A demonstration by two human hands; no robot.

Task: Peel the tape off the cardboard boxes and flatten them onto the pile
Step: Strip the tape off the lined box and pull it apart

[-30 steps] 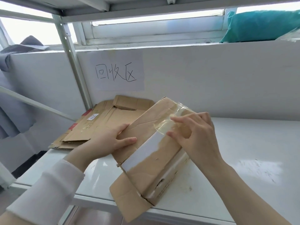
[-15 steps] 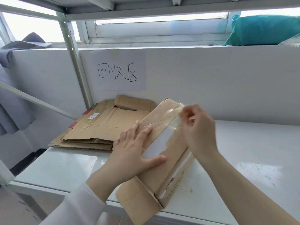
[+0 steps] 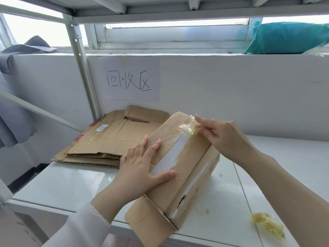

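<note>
- Peeling is under way: right hand has fingertips pinched shut on the lifted end of the tape at the far end of the box. Left hand lies open and flat on the box top, thumb spread across the pale strip, gripping nothing.
- Box sits near the front edge of the worktop, its near flap hanging over that edge. Pile of flattened boxes lies at the back left corner, just beside the box.
- Risk: tape snaps. The lifted end is already crumpled and thin (looks brittle, yellowed), so a sharp or steep pull would likely tear it and leave the rest stuck.
- Risk: tape takes cardboard with it. The pale strip down the top looks like stripped liner or bare adhesive track, can't tell which. A fast pull may rip deeper and tear the flap.
- Risk: box slides or tips off the front edge. Only the flat left palm holds it; a pull toward the person with light pressure would drag it further over.
- Risk: left thumb sits on the peel line, so the tape will stall there unless the hand shifts.
- Risk: sticky end wads onto the right fingers, and the pinch is then hard to release.
- Side seam also shows a glossy strip (probably more tape), so flattening now would fight it.
- Tape wad at the front right edge could fall or stick to the box.
</note>
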